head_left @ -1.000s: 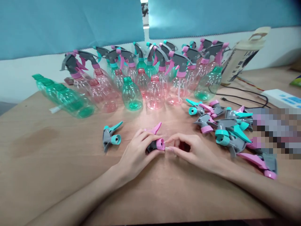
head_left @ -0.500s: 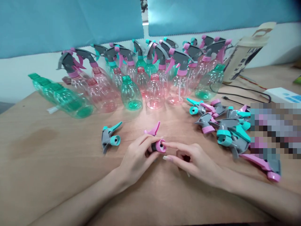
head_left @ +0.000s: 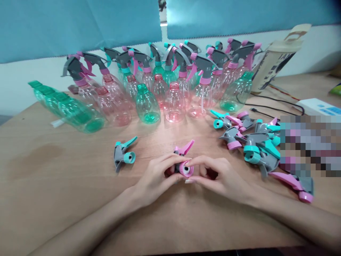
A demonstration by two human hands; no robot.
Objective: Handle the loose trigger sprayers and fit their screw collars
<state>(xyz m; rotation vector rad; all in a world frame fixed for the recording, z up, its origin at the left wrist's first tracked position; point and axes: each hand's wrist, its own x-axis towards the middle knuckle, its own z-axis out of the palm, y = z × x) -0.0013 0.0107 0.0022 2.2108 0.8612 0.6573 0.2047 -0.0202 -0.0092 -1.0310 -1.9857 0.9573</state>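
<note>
I list: one spray head [head_left: 187,168], pink-collared, mid-worktop [head_left: 160,220], my left hand [head_left: 156,174] gripping it, right hand [head_left: 220,175] pinching its collar [head_left: 183,172]; bottles [head_left: 148,108] standing beyond.

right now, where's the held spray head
Head view, lower centre: the spray head is in the left hand, the right hand at its pink collar.

Dark letters [head_left: 286,56], apparently "IAM", on the cream bottle [head_left: 269,57], the rest illegible
</note>
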